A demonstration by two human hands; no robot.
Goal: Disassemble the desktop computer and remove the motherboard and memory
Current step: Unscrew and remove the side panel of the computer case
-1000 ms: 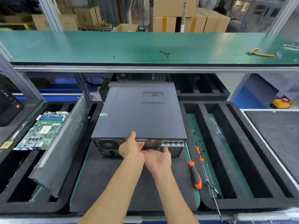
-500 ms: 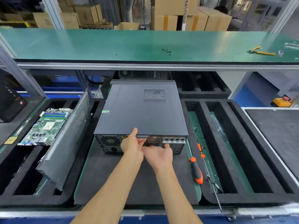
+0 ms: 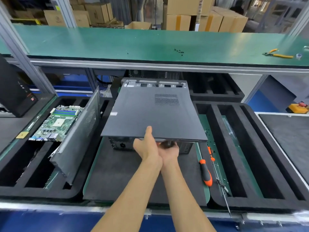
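Fingers: left hand (image 3: 147, 148) has its thumb flat on top of the side panel (image 3: 153, 116) and the rest curled under the near edge, pinching it. Right hand (image 3: 168, 150) is palm-up just beside it, fingers curled up under the same edge; fingertips hidden, so can't tell how tight.

Panel's long axis runs near-to-far, vent grille toward the far right. It overhangs the near end of the desktop case (image 3: 150, 144), which sits on the black foam mat (image 3: 127, 178) at centre, back end w/ power socket facing near.

Vs 0.5 s ago: panel has slid toward the near side, baring the chassis frame (image 3: 155, 83) at the far end and covering the rear ports.

Left: a removed motherboard (image 3: 58, 123) lies in a foam tray (image 3: 20, 190), w/ another metal panel (image 3: 80, 136) leaning tilted beside it. Right: orange-handled screwdriver (image 3: 206, 173) near the mat edge. Far green bench (image 3: 117, 42) holds loose screws (image 3: 178, 51) and yellow cutters (image 3: 277, 54).
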